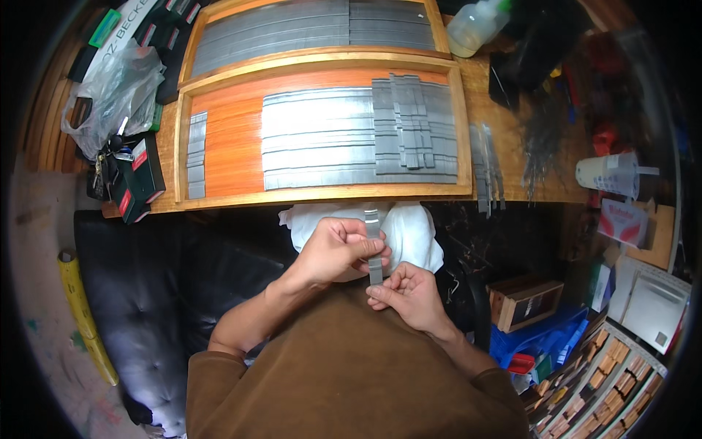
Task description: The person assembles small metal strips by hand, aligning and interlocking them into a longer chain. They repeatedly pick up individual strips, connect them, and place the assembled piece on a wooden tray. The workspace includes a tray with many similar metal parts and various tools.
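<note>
Above my lap, a narrow grey ridged strip (376,272) stands lengthwise between my hands. My left hand (338,252) is closed around its middle, thumb across the front. Thumb and fingertips of my right hand (411,296) pinch at its lower end. Just beyond, on the table, lies a wood-framed tray (322,198) with an orange base. Rows of similar grey strips (318,139) cover much of its middle and right. A loose pile of strips (413,124) rests on top of them at the right, and a short column of strips (197,155) lies at the left end.
Behind is a second framed tray (314,53) of grey strips. Loose strips (486,168) lie on the table's right, near a plastic cup (608,174) and a squeeze bottle (475,29). A plastic bag (121,91) and dark boxes (140,179) stand left. White cloth (417,238) hangs below the table edge.
</note>
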Motion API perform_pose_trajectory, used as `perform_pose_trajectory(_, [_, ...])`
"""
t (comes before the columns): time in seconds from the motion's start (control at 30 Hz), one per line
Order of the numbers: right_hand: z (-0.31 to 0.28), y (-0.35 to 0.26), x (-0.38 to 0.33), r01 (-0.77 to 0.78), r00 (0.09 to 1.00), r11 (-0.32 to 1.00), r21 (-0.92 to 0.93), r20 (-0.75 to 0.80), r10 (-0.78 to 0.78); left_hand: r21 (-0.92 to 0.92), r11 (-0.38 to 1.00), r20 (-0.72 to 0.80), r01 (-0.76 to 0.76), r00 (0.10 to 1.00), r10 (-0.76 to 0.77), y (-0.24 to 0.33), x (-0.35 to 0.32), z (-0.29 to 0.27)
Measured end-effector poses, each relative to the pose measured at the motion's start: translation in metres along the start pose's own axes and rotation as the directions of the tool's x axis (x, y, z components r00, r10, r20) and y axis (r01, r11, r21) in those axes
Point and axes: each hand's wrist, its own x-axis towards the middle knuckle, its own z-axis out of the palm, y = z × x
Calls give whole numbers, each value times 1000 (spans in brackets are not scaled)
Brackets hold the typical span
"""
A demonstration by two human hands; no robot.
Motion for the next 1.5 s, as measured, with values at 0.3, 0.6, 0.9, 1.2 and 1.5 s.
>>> perform_pose_trajectory(0.3, [4,-3,19,102,995,994,-42,12,-101,47,998,20,-46,999,45,5,12,-14])
perform_pose_trajectory(0.6, [3,-58,62,296,953,938,-182,127,-276,123,982,76,-145,988,137,2,-18,6])
perform_pose_trajectory(0.9, [8,-56,59,174,972,984,36,152,-177,10,983,104,-182,978,180,3,-25,5])
perform_pose_trajectory(1.2, [12,-50,62,250,960,968,-12,138,-246,175,940,-10,-293,954,300,1,-31,13])
perform_pose_trajectory(1.5, [13,-44,63,227,962,974,27,147,-228,183,944,33,-275,961,273,-5,-28,5])
